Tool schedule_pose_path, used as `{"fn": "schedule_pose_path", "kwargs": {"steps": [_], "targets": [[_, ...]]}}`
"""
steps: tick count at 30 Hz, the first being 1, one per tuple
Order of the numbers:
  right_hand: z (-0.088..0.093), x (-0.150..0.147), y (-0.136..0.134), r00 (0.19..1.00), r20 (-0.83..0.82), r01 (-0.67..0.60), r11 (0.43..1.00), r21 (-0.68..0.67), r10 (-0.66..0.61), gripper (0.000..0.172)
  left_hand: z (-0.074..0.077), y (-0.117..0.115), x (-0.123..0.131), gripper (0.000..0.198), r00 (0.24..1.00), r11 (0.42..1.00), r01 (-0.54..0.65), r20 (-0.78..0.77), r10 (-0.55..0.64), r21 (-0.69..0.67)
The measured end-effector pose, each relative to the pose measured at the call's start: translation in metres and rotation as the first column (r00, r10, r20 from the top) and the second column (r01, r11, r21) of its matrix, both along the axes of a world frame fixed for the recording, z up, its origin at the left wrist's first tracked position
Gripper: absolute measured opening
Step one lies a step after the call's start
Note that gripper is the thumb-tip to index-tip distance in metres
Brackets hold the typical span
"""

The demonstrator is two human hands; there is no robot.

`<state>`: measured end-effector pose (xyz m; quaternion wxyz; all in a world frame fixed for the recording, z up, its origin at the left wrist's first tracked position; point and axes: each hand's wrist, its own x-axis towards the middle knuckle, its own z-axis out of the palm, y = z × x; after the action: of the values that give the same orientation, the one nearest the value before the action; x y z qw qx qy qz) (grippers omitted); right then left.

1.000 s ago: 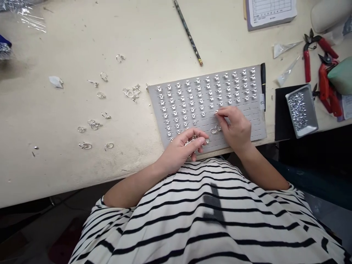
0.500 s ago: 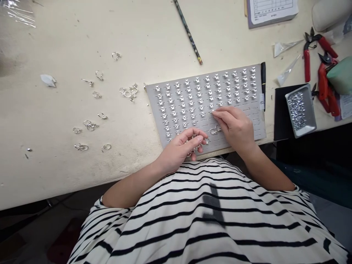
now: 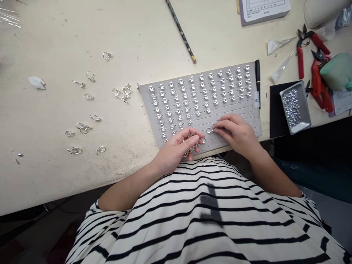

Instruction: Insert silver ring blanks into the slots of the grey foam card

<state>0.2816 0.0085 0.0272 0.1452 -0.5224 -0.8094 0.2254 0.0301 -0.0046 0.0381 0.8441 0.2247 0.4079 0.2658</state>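
A grey slotted board (image 3: 220, 142) lies at the table's front edge, with rows of silver rings (image 3: 182, 98) standing in its slots. My left hand (image 3: 180, 148) is curled round a bunch of silver rings (image 3: 189, 145) over the board's lower left part. Two loose rings (image 3: 209, 130) lie on the lower middle of the board. The fingertips of my right hand (image 3: 238, 134) are pinched on the right one of these, which is partly hidden by the fingers.
More loose rings (image 3: 121, 94) are scattered on the table (image 3: 55, 183) to the left. A pencil (image 3: 181, 33) lies behind the board. To the right are a black pen (image 3: 257, 79), a grey tray of small metal pieces (image 3: 304, 117) and red-handled pliers (image 3: 300, 62).
My right hand has moved down from the ring rows to the loose rings on the board. My left hand keeps its bunch of rings. The whole view has shifted slightly.
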Motion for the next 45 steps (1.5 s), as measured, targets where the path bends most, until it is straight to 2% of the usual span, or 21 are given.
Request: {"fn": "schedule_pose_path", "kwargs": {"steps": [2, 4, 8, 11, 15, 21, 25, 29, 33, 38, 45], "targets": [[0.000, -0.002, 0.003, 0.998, -0.049, 0.037, 0.998, -0.047, -0.039, 0.009, 0.000, 0.000, 0.000, 0.018, 1.000, 1.000, -0.006, 0.000, 0.006, 0.000], [0.001, -0.004, 0.005, 0.983, -0.120, 0.119, 0.984, -0.135, -0.136, 0.008, 0.001, -0.001, 0.000, 0.018, 1.000, 1.000, -0.011, -0.002, 0.011, -0.003], [-0.001, -0.007, 0.010, 0.873, -0.291, 0.255, 0.874, -0.413, -0.392, 0.012, 0.002, -0.001, 0.000, 0.019, 1.000, 1.000, -0.016, 0.005, 0.017, -0.010], [-0.005, -0.008, 0.014, 0.768, -0.408, 0.236, 0.810, -0.536, -0.494, 0.020, 0.003, -0.001, 0.000, 0.020, 1.000, 1.000, -0.010, 0.008, 0.010, -0.010], [-0.008, -0.011, 0.018, 0.708, -0.474, 0.210, 0.797, -0.566, -0.524, 0.029, 0.003, -0.002, 0.000, 0.020, 1.000, 1.000, -0.010, 0.010, 0.010, -0.006], [-0.005, -0.016, 0.021, 0.733, -0.450, 0.254, 0.819, -0.515, -0.510, 0.021, 0.003, -0.002, -0.002, 0.019, 1.000, 1.000, -0.014, 0.016, 0.014, -0.002], [-0.007, -0.014, 0.028, 0.749, -0.412, 0.285, 0.813, -0.507, -0.519, 0.019, 0.002, -0.002, -0.003, 0.018, 1.000, 1.000, -0.015, 0.026, 0.015, -0.007], [-0.003, -0.014, 0.037, 0.857, -0.256, 0.293, 0.831, -0.472, -0.448, 0.016, 0.001, -0.001, -0.002, 0.019, 1.000, 1.000, -0.008, 0.025, 0.008, -0.003], [0.005, -0.018, 0.042, 0.931, -0.049, 0.323, 0.878, -0.353, -0.362, 0.011, 0.002, -0.001, -0.002, 0.020, 1.000, 1.000, -0.008, 0.023, 0.008, -0.002], [0.002, -0.021, 0.043, 0.936, -0.001, 0.339, 0.903, -0.264, -0.352, 0.004, 0.004, -0.001, -0.001, 0.021, 1.000, 1.000, -0.003, 0.005, 0.003, -0.009], [-0.004, -0.019, 0.043, 0.942, -0.007, 0.332, 0.933, -0.139, -0.336, 0.018, 0.002, -0.002, -0.001, 0.021, 1.000, 1.000, 0.002, 0.011, -0.002, -0.012]]}}
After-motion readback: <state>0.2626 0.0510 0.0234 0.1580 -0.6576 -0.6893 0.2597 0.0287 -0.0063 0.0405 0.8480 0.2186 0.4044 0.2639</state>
